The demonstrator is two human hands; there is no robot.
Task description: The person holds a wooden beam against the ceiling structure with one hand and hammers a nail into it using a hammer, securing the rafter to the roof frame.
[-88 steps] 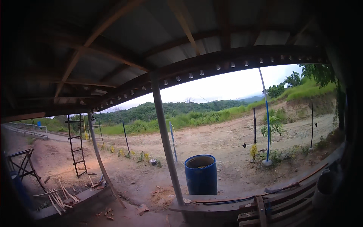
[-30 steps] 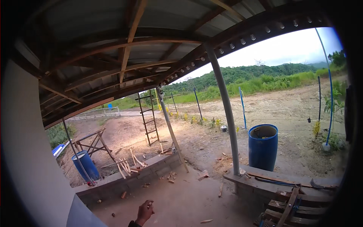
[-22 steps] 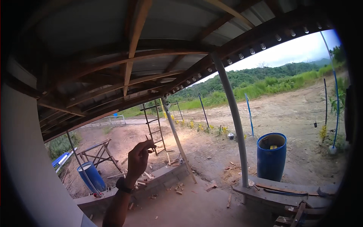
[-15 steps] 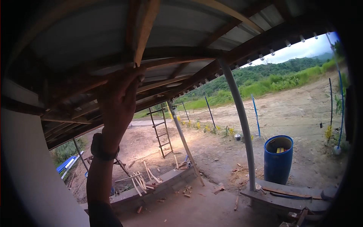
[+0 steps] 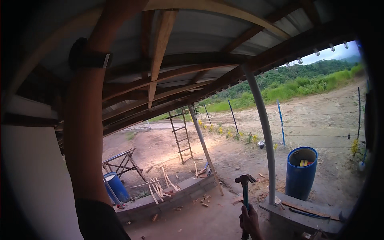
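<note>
The metal roof spreads over me on timber rafters, and past it lies the bare dirt yard, with green hills behind. A pale wall stands at my left, and a concrete floor lies below.

My left forearm fills much of the left side, reaching straight up toward the rafters. A grey post leans slightly under the roof beam. Just right of its foot, a blue barrel stands upright, open at the top, with something yellow inside. Farther left, a low block wall edges the floor; beyond it are a narrow ladder, a wooden trestle and another blue barrel, tilted to the eye.

Nearer, I have a claw hammer low and right of centre, upright, its head above my fist and well apart from the rafters. My right hand is wrapped round its handle, fingers curled tight. My left hand runs past the top edge near a rafter; too little shows for me to make out whether its fingers are spread, pressed together or pinching anything.

Thin wood strips lie across the low wall. Smaller again are the black wristband on my left wrist and the clear bulbs along the roof beam.
</note>
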